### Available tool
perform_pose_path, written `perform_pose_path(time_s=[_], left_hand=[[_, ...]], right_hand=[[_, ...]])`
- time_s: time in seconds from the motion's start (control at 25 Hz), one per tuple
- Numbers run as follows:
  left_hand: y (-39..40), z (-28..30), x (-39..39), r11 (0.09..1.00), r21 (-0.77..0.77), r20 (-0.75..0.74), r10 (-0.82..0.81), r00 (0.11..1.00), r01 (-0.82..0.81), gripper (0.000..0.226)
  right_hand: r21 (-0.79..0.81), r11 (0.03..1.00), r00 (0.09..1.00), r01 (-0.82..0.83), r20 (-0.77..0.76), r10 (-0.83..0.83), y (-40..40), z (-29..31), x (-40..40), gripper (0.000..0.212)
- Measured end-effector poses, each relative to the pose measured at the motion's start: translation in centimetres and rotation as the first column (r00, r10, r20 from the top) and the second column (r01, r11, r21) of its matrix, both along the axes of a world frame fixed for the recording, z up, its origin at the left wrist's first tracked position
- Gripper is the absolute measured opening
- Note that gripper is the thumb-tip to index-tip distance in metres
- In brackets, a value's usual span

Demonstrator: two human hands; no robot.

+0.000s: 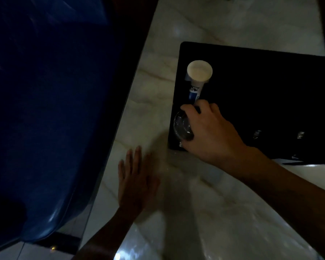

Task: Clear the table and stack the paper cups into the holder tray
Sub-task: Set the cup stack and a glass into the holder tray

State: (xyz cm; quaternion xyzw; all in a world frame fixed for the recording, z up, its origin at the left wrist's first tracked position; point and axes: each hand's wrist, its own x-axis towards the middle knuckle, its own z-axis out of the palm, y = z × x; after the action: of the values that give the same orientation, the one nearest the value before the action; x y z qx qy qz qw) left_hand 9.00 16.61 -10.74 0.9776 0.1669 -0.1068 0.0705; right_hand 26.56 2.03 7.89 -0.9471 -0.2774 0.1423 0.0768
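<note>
A black holder tray lies on the pale marble table. A tall stack of white and blue paper cups stands in the tray's far left slot, its open rim facing me. My right hand is closed over a clear round cup or glass at the tray's near left corner. My left hand rests flat on the table, fingers spread, holding nothing, just below and left of the tray.
A dark blue plastic chair stands to the left of the table edge. Two small shiny items sit in the tray near its front side. The scene is dim.
</note>
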Motion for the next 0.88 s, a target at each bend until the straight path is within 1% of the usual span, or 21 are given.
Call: perform_pose_path(time_s=[0.16, 0.28, 0.4, 0.6, 0.8, 0.88], left_hand=[[-0.1, 0.2, 0.0, 1.000, -0.014, 0.022, 0.001, 1.000, -0.001, 0.079], [0.0, 0.0, 0.1, 1.000, -0.024, 0.018, 0.003, 1.000, -0.002, 0.080], [-0.1, 0.0, 0.1, 1.000, -0.021, 0.015, 0.005, 1.000, -0.005, 0.081], [-0.1, -0.1, 0.2, 1.000, -0.023, 0.017, 0.006, 1.000, -0.005, 0.082], [-0.1, 0.0, 0.1, 1.000, -0.019, 0.020, 0.003, 1.000, -0.002, 0.082], [0.0, 0.1, 0.1, 1.000, -0.024, 0.024, 0.002, 1.000, -0.001, 0.082]], right_hand=[[-0.095, 0.995, 0.998, -0.012, -0.067, 0.005, 1.0, -1.5, 0.7, 0.083], [-0.102, 0.994, 0.994, -0.022, -0.109, 0.011, 1.4, -2.3, 1.2, 0.083], [-0.096, 0.992, 0.988, -0.079, -0.136, 0.065, 1.5, -2.5, 1.7, 0.082], [-0.137, 0.982, 0.987, -0.130, -0.112, 0.115, 1.0, -3.1, 2.2, 0.072], [-0.162, 0.977, 0.986, -0.136, -0.122, 0.117, 1.3, -4.2, 2.1, 0.075], [-0.172, 0.975, 0.985, -0.139, -0.127, 0.117, 1.3, -4.6, 2.0, 0.073]])
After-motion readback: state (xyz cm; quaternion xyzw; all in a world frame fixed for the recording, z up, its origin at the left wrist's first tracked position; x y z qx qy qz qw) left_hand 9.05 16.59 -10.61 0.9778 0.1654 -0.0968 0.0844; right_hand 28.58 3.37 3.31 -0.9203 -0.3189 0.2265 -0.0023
